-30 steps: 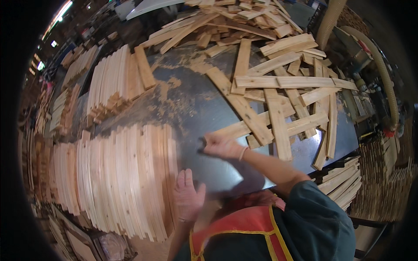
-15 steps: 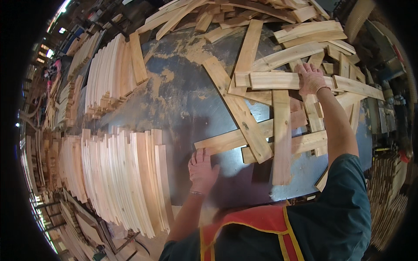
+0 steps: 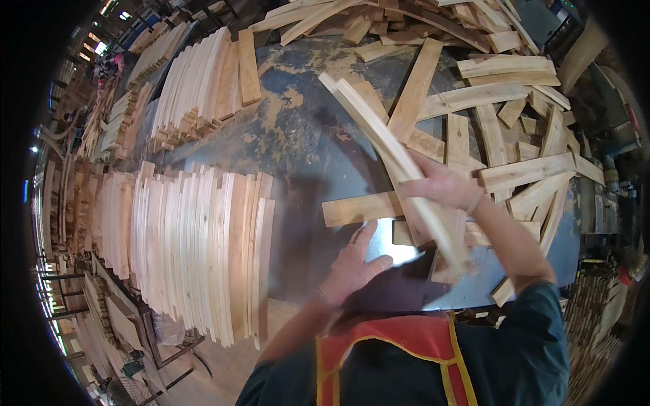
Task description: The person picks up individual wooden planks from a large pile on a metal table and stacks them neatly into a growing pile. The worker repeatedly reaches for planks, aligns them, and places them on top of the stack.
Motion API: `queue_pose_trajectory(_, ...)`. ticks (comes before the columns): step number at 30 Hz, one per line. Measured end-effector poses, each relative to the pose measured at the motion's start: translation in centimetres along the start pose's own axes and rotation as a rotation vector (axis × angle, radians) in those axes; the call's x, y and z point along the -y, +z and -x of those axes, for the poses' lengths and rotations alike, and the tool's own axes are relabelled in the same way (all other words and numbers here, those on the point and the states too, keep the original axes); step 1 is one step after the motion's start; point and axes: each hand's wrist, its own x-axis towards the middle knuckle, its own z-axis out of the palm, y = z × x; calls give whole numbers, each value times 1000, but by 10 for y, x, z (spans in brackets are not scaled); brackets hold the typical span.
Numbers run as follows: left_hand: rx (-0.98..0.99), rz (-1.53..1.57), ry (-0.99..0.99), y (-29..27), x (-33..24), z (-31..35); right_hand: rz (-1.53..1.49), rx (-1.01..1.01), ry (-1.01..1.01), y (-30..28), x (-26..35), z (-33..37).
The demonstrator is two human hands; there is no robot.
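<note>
My right hand (image 3: pixel 447 187) is closed around a pale wooden board (image 3: pixel 371 122), tilted up on its narrow edge above the metal tabletop. Its far end shows two edges side by side; whether a second board is held with it I cannot tell. The near end is blurred by motion. Open and holding nothing, my left hand (image 3: pixel 352 265) is low over the table, thumb apart from the fingers. Just beyond its fingertips lies a short flat board (image 3: pixel 359 209). Several loose boards, one of them a long plank (image 3: pixel 416 88), lie crossed beneath and beyond my right hand.
A row of boards on edge (image 3: pixel 203 250) stands to the left, with another row (image 3: pixel 196 81) behind it. A jumbled heap of offcuts (image 3: pixel 406 24) covers the far side of the dusty metal table (image 3: pixel 298 135). More boards (image 3: pixel 528 172) overlap at the right.
My right hand has come left and nearer, lifting and turning a board from the pile. My left hand has shifted right. The whole view has also moved slightly.
</note>
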Motion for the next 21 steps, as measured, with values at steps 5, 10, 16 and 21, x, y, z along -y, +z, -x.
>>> queue_pose_trajectory(5,-78,673,-101,-18,16,43,-637,-32,90,171,-17,-32)
queue_pose_trajectory(10,-138,380,-401,-56,88,149,33,128,324,268,-7,-35)
queue_pose_trajectory(16,-499,-1043,-247,-66,122,195,371,276,90,353,1,-63)
queue_pose_trajectory(21,-539,-1116,-222,-76,165,188,533,-123,-132,262,13,-55)
